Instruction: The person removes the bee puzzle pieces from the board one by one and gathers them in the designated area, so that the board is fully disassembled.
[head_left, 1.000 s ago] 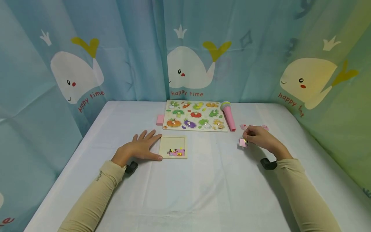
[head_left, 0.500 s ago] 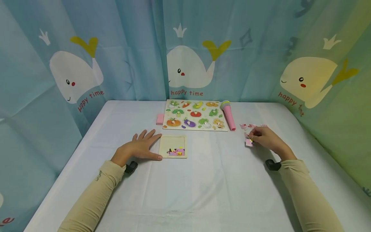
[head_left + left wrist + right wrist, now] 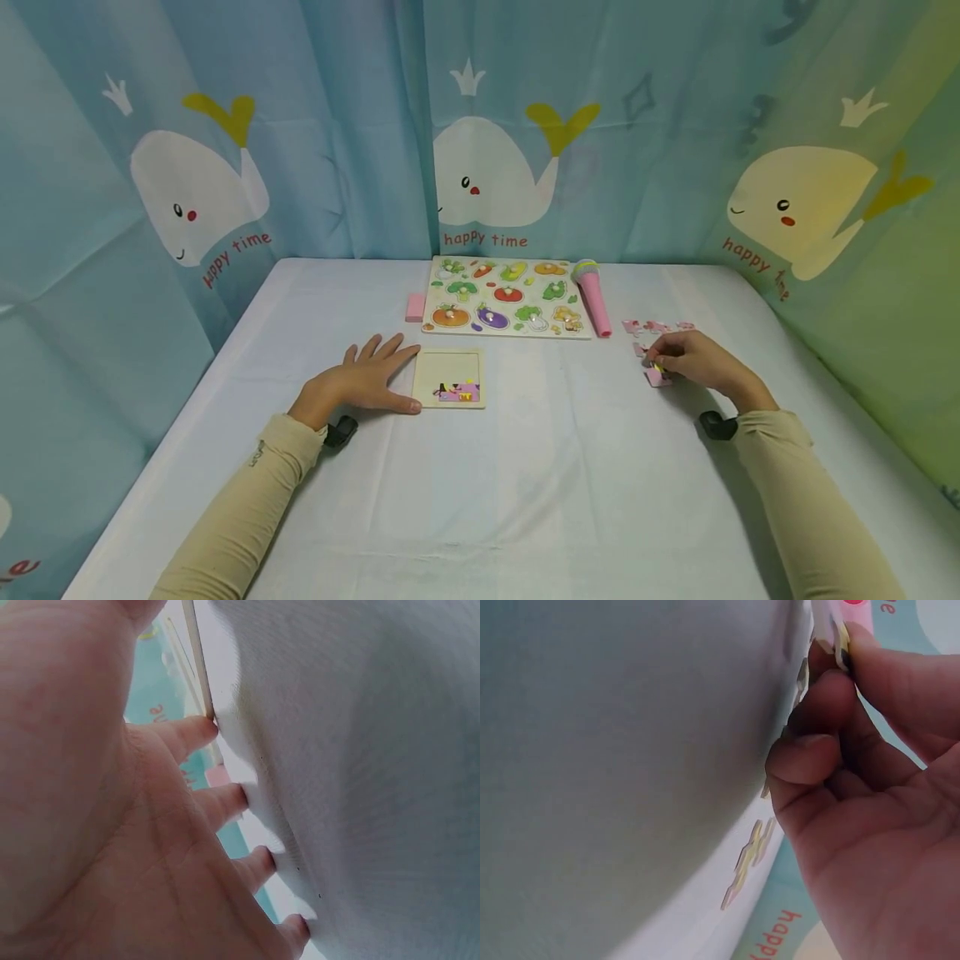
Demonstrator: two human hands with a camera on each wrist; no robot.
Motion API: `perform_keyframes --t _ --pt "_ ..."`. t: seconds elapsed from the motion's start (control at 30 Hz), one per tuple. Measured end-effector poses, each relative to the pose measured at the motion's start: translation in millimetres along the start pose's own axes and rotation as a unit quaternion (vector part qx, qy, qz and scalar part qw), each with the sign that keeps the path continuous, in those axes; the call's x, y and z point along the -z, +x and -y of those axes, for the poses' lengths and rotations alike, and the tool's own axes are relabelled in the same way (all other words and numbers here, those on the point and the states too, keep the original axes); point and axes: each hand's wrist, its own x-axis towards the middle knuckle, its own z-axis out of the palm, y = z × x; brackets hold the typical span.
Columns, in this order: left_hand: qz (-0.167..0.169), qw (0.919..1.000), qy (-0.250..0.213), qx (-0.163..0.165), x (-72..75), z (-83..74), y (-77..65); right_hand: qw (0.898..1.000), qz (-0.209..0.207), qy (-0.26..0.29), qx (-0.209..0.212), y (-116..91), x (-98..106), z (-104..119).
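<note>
My left hand [image 3: 362, 379] lies with fingers spread on the white table, thumb and index fingertip at the left edge of a square wooden puzzle tray [image 3: 427, 375]. A few joined pink pieces [image 3: 459, 392] fill the tray's lower right part. In the left wrist view the hand's fingertips [image 3: 204, 727] touch the cloth and the tray's edge. On the right, my right hand [image 3: 693, 362] pinches a pink puzzle piece [image 3: 657, 378] between thumb and fingers; the right wrist view shows the piece [image 3: 826, 626] low over the table. Loose puzzle pieces [image 3: 657, 327] lie just beyond that hand, partly hidden by it.
At the back lies a vegetable peg board [image 3: 480, 331], with a pink block [image 3: 415, 307] at its left and a pink toy microphone [image 3: 595, 304] at its right. A whale-print curtain [image 3: 360, 167] surrounds the table's back and sides.
My right hand has moved right with the pinched puzzle piece, uncovering more of the loose pieces at its left. My left hand stays at the tray.
</note>
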Motion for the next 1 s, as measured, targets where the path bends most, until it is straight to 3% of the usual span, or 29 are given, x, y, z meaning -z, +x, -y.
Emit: perform_keyframes --t 0.57,0.8,1.0 --pt "0.004 1.0 0.003 0.004 2.0 -0.8 -0.3 0.999 -0.017 -0.021 -0.038 4.7 -4.8 2.8" --pt "0.003 1.0 0.003 0.001 1.0 0.5 1.2 0.997 -0.041 -0.053 -0.025 4.0 -7.0 4.9" --pt "0.003 1.0 0.003 0.002 -0.8 1.1 2.3 1.0 -0.03 -0.005 -0.002 5.8 -11.9 18.6"
